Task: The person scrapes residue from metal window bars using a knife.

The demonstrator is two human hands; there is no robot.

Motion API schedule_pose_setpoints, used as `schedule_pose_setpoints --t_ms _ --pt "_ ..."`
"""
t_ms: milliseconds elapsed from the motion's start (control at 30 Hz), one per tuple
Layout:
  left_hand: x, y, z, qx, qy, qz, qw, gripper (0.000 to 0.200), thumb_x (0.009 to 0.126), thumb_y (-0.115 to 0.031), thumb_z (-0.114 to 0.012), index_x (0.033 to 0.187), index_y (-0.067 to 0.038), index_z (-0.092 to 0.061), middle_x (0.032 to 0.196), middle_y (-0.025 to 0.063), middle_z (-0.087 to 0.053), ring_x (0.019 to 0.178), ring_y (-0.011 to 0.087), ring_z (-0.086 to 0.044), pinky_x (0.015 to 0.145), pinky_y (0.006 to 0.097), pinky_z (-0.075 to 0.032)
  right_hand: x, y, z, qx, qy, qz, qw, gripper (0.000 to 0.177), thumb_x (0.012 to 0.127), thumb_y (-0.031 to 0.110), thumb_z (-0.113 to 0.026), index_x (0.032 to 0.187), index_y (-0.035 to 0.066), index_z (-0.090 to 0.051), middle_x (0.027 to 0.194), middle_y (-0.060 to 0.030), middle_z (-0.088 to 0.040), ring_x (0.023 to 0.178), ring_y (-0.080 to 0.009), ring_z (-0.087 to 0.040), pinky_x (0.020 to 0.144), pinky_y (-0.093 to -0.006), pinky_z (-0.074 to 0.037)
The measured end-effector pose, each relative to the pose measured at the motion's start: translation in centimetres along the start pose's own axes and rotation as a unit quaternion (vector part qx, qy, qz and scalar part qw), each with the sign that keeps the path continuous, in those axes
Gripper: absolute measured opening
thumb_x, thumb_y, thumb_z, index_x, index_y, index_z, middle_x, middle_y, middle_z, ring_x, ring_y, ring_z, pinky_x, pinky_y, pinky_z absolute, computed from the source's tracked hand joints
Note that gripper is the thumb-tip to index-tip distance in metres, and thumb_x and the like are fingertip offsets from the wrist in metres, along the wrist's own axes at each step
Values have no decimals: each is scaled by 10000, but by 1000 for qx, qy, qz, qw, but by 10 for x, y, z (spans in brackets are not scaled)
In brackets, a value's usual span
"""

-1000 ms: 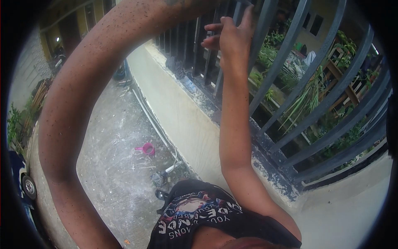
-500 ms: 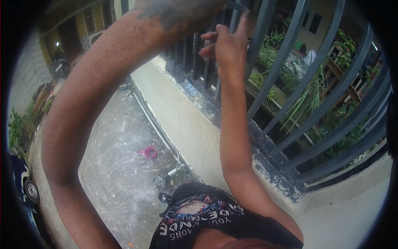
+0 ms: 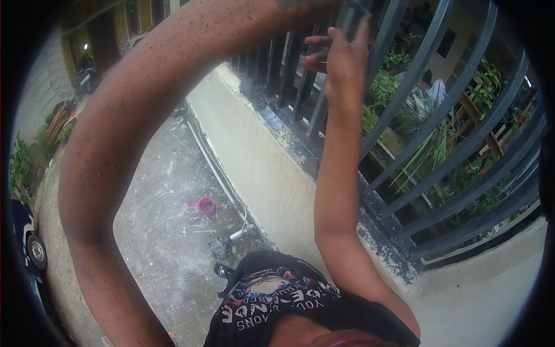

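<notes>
My left arm, dotted with dark specks, arches up the left side. Only a grey-smeared edge of my left hand (image 3: 309, 7) shows at the top of the frame, its fingers hidden. Below and right of it, my right hand (image 3: 347, 65) is raised before the dark metal bars (image 3: 399, 87), fingers apart and nothing visible in its grasp. Its longest visible finger points up, close to the tip of a thin dark object (image 3: 356, 7). What holds that object is cut off.
A low cream wall (image 3: 248, 147) carries the bars, with plants (image 3: 430, 144) behind them. On the concrete ground (image 3: 167, 243) lie a pink dipper (image 3: 206, 205) and a white pipe (image 3: 217, 173). Part of a vehicle (image 3: 34, 251) shows far left.
Both raised arms have shifted right in the view, and less of my left hand shows at the top. The background has shifted slightly too. My right hand keeps its fingers apart.
</notes>
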State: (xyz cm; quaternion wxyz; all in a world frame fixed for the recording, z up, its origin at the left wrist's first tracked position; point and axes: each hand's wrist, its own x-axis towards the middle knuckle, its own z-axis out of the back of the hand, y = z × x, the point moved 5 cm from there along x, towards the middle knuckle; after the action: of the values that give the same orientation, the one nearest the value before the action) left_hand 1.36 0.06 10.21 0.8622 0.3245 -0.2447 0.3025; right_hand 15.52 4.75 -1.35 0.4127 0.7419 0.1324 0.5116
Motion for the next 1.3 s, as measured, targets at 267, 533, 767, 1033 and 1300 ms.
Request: schedule_pose_setpoints --t_ms 267,533,767,1033,1300 --pt "5 0 0 2 -19 -5 1000 205 900 -163 -664 851 -5 -784 802 196 -752 778 321 -773 673 415 -623 2 1 0 18 4 -11 1000 834 991 121 -464 1667 129 26 893 -188 -735 492 -176 -670 495 -314 -616" --pt "-5 -3 8 10 -30 -48 998 198 897 -165 -672 881 -8 -791 810 186 -757 769 307 -777 669 398 -623 -6 -5 -2 8 -15 -36 999 808 1001 136 -473 1671 135 -21 888 -189 -743 486 -165 -668 494 -299 -613" --pt "1 -1 -1 59 43 -45 996 203 918 -175 -661 874 -28 -793 780 162 -758 731 278 -773 643 391 -619 -11 -4 -2 -18 -24 -33 999 802 997 152 -468 1672 132 -35 902 -185 -749 518 -163 -689 521 -299 -628" --pt "-6 -12 4 65 -18 -64 996 196 926 -170 -657 873 -37 -791 753 152 -749 706 272 -766 629 383 -611 -19 -10 1 -14 -28 -48 998 814 998 121 -492 1669 112 -31 845 -165 -715 495 -179 -632 475 -327 -569" --pt "1 -19 2 68 19 -40 997 221 956 -182 -635 898 -34 -790 739 169 -743 704 288 -767 654 416 -613 -16 -16 0 -46 -23 -30 998 810 1006 167 -465 1665 102 1 859 -149 -769 525 -181 -706 538 -304 -637"
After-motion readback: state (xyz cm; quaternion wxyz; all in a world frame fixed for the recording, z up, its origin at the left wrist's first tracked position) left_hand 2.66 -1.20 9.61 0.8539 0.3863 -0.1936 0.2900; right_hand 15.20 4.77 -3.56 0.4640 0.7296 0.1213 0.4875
